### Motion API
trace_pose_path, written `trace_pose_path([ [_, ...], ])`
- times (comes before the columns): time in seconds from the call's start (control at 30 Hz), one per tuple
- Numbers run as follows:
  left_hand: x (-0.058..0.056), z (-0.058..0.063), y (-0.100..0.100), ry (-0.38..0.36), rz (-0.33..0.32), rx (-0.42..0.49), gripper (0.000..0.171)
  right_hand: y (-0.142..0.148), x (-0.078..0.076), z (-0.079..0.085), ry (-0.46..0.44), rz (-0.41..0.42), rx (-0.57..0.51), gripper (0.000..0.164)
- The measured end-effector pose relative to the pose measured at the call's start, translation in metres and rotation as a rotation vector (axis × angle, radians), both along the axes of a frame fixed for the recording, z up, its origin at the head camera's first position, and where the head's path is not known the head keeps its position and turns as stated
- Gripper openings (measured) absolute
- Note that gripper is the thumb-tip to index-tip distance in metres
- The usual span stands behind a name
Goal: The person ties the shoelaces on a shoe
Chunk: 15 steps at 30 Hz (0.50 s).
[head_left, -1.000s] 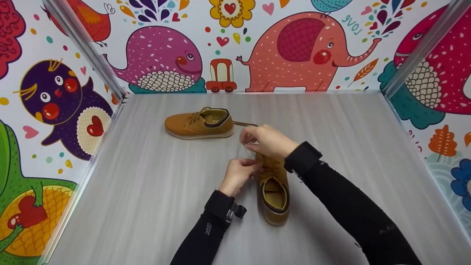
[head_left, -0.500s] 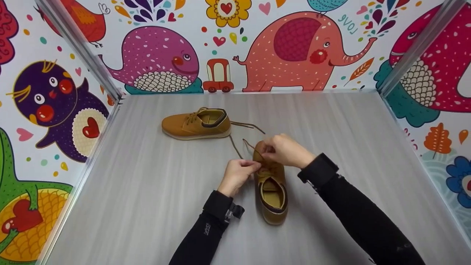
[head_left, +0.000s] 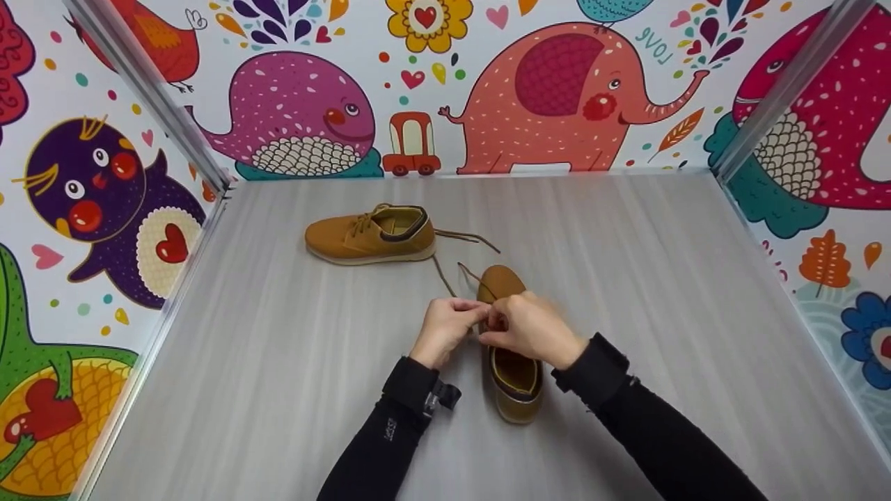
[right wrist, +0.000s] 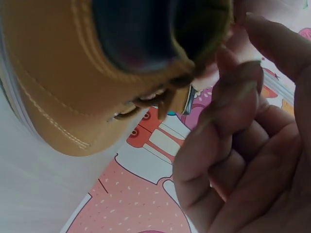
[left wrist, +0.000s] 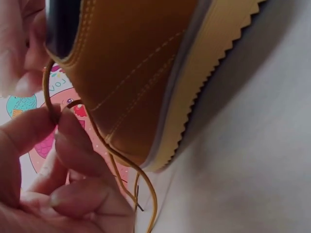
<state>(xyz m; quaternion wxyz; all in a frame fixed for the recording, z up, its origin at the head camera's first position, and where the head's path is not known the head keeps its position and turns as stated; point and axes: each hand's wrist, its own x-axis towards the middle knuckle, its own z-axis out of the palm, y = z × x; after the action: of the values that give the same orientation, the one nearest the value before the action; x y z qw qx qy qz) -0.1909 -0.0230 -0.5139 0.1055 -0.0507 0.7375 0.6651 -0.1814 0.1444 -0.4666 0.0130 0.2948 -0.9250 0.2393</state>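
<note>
Lace-tying, I'd guess: working shoe [head_left: 518, 409] mid-table [head_left: 278, 369], 2nd shoe [head_left: 348, 240] nearer far edge. Left hand [head_left: 447, 328] pinches lace [left wrist: 45, 92]; right hand [head_left: 536, 330], fingers curled, can't tell if holding. Next prob needs steady tension.

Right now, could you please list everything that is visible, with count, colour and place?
far shoe: one, tan, at the back, toe leftward
near shoe: one, tan, below the right hand
laces: count unclear, brown, at both shoes
surface: one, grey, under the shoes
walls: three, white with colourful animals, back and sides
wristbands: two, black, at the wrists
sleeves: two, black, on the arms
left hand: one, pinching a lace
right hand: one, beside the left
</note>
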Motion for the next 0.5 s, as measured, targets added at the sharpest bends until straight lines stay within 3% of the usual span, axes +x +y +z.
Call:
trace_pose_path([
  [0.13, -0.002, 0.003, -0.001, 0.009, 0.007, 0.022, 0.017, -0.001, 0.002, -0.004, 0.047, -0.063, 0.045, 0.019],
  [0.23, -0.006, 0.002, -0.002, 0.06, -0.002, -0.048, 0.02, 0.0, 0.001, -0.004, 0.045, -0.101, 0.018, 0.016],
  [0.4, -0.017, -0.001, -0.005, 0.193, -0.098, -0.349, 0.016, 0.003, -0.001, -0.004, 0.019, -0.143, -0.051, 0.014],
  [0.5, -0.022, -0.004, -0.007, 0.223, -0.175, -0.523, 0.023, 0.005, -0.002, -0.004, -0.007, -0.153, -0.074, 0.013],
])
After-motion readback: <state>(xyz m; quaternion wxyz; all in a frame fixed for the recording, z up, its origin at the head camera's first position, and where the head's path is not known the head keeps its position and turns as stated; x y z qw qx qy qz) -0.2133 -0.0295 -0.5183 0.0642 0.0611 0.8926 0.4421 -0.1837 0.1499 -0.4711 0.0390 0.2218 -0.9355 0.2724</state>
